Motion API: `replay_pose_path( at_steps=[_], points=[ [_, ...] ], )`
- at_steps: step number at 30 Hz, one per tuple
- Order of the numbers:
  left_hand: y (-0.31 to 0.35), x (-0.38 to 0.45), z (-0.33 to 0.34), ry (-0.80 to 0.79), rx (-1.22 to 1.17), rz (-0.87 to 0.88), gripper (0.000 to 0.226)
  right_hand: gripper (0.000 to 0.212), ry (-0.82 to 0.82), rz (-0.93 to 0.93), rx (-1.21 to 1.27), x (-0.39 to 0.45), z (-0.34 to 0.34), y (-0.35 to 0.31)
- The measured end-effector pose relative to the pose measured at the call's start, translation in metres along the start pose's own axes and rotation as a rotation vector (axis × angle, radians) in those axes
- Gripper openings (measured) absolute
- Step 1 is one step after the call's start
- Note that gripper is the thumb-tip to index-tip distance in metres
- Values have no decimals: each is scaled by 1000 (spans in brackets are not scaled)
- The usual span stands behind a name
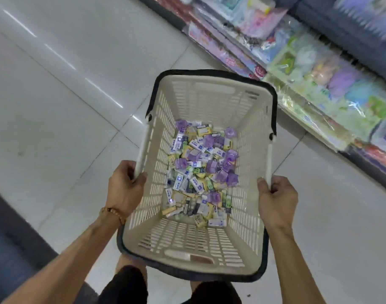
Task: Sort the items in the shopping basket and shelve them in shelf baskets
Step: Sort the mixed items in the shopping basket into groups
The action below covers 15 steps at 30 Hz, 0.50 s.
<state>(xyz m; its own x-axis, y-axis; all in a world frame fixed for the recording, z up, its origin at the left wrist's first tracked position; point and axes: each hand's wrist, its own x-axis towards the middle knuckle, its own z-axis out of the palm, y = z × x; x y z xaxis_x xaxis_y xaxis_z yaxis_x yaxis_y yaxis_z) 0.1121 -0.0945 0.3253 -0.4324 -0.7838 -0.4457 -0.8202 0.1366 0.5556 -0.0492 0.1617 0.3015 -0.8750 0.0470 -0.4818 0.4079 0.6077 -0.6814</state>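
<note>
— What's in the shopping basket (211,93)?
— Small packets (200,172) heaped on its floor: purple, yellow, white with blue labels.
— Who holds it?
— The left hand (126,185) grips the left rim, the right hand (277,198) grips the right rim, above the tiled floor (67,95).
— Nearby?
— A shelf of packaged toys (319,73), blurred, at right.

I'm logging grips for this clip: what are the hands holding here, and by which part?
Both hold the shopping basket: left hand grips its left rim, right hand its right rim.
</note>
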Motion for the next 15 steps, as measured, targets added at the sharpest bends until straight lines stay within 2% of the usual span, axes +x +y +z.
replay_pose_path(
  at_steps=[7, 15],
  points=[
    [26, -9, -142, 149, -178, -99, 10, 14, -96, -205, -43, -47, 15, -165],
    [29, 74, -284, 260, -319, -150, 12, 17, -164, -372, -154, -78, 113, -349]
  ],
)
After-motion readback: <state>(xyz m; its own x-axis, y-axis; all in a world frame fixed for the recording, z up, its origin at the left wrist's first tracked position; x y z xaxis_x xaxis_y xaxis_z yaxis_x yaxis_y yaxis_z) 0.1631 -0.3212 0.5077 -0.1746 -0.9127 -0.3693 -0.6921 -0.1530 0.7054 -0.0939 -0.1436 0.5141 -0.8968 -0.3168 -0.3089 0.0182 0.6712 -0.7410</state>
